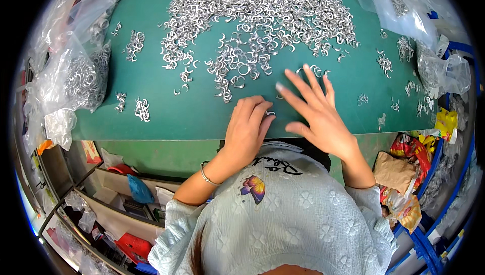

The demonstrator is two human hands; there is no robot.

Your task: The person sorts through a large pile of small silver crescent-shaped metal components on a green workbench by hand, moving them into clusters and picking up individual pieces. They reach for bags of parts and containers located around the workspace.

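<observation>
A large pile of small silver curved metal pieces (252,2) covers the far part of the green table (177,118), and a looser spread of them (242,57) reaches toward me. My left hand (246,126) is curled near the front edge, with a small silver curved metal piece (269,113) showing at its thumb and fingertips. To its right, my right hand (317,116) has its fingers spread, palm down over the table. A few more pieces (316,70) lie by its fingertips, partly hidden by them. Whether its fingers touch the table I cannot tell.
Clear plastic bags of silver pieces stand at the left (86,78) and right (429,70) table edges. Small clusters lie on the left (142,109) and right (384,63). Below the table are a drawer unit (111,194) and blue-framed shelving (429,174).
</observation>
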